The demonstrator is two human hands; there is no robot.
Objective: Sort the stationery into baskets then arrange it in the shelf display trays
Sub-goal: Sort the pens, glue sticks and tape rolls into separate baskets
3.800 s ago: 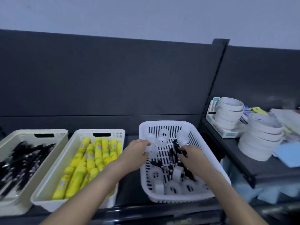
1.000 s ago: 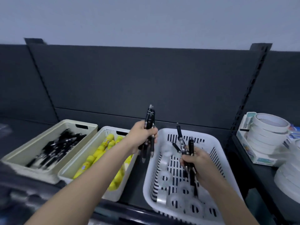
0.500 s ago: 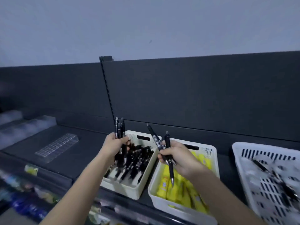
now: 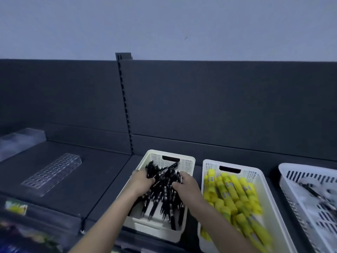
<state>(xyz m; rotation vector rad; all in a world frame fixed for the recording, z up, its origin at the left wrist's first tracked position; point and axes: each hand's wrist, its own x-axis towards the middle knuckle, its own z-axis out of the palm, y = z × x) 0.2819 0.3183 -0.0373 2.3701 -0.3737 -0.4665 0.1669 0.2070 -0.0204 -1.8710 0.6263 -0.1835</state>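
Both hands rest in the cream basket (image 4: 189, 162) at 6 o'clock: left hand (image 4: 141, 181) and right hand (image 4: 185, 185) curl loosely against the heap of black pens (image 4: 164, 190); whether either grips a pen cannot be told. Yellow highlighters (image 4: 235, 196) fill the basket at 4 o'clock. Sorting seems advanced; the clear display tray (image 4: 52, 172) at 9 o'clock remains unfilled.

A pale blue-grey wall (image 4: 164, 24) is seen above a dark grey back panel (image 4: 228, 99). A slotted upright post (image 4: 125, 103) is set between the panel sections. A blurred yellow label (image 4: 16, 207) is fixed at the lower left edge.
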